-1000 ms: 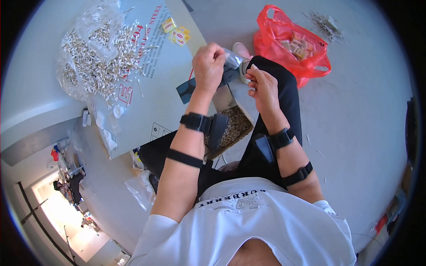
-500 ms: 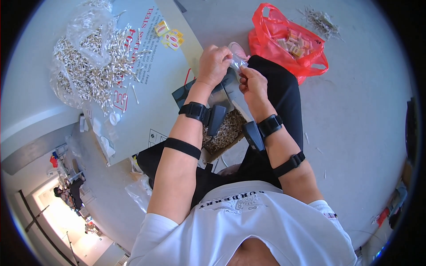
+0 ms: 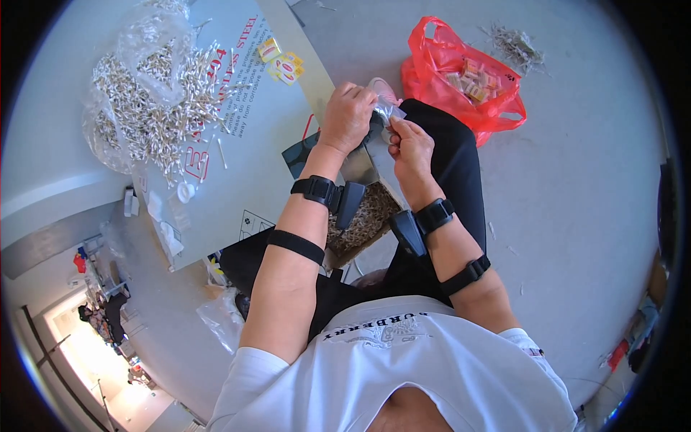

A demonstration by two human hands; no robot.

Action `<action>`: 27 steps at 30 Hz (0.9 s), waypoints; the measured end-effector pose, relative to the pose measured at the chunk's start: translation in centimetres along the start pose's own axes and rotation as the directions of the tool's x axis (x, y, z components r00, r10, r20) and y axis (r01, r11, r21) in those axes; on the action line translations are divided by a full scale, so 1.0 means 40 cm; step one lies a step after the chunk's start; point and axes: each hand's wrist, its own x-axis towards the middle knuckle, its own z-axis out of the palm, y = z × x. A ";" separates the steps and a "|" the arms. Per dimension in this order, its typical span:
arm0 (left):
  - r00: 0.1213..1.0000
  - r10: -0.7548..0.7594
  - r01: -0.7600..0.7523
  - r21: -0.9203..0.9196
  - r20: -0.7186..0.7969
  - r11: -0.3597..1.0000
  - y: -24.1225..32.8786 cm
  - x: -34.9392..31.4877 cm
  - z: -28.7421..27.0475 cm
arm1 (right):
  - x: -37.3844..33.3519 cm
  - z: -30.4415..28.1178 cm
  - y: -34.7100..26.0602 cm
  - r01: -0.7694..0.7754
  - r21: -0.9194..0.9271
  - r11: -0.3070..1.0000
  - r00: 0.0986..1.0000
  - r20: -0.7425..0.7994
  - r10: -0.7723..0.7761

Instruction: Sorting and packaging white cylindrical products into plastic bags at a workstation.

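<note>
The fingers of the left hand (image 3: 347, 115) curl shut around the top of a small clear plastic bag (image 3: 384, 108); the fingers of the right hand (image 3: 410, 147) pinch together on the bag's lower edge, so the bag sits clamped between both hands, above the person's lap; what is in the bag is too small to tell. Just below the hands an open cardboard box (image 3: 363, 216) rests between the knees, filled with small pale pieces; black straps and small black devices ring both wrists and forearms. To the left a flat printed cardboard sheet (image 3: 252, 165) lies on the floor, bearing a heap of small silvery parts (image 3: 162, 108) on clear plastic; to the upper right, well apart, a red plastic bag (image 3: 461, 75) holds small packets.
</note>
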 end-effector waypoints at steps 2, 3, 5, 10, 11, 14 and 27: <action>1.000 0.005 -0.005 -0.012 -0.006 1.000 -0.003 -0.009 -0.005 | -0.008 -0.001 0.002 0.002 -0.003 1.000 1.000 0.008 -0.002; 1.000 0.006 -0.006 -0.033 -0.003 0.999 -0.004 -0.013 -0.009 | -0.012 -0.001 0.003 0.012 -0.005 1.000 1.000 0.018 -0.012; 1.000 0.003 -0.003 -0.052 -0.001 0.999 -0.008 -0.027 -0.022 | -0.023 -0.001 0.009 0.020 -0.011 1.000 0.999 0.029 -0.019; 0.998 0.026 -0.031 -0.086 -0.059 0.996 0.001 -0.052 -0.052 | -0.052 -0.004 0.004 0.053 -0.027 0.998 0.997 0.056 -0.051; 0.998 0.022 -0.027 -0.085 -0.061 0.996 0.001 -0.055 -0.055 | -0.056 -0.005 0.001 0.051 -0.030 0.998 0.997 0.058 -0.049; 0.989 0.086 -0.088 -0.007 -0.121 0.996 0.004 -0.064 -0.064 | -0.068 0.001 -0.006 0.056 -0.055 0.997 0.994 0.098 -0.051; 0.846 -0.534 0.476 -0.476 0.015 0.740 0.075 -0.087 0.016 | -0.047 0.000 0.017 0.165 -0.139 0.976 0.986 0.053 -0.159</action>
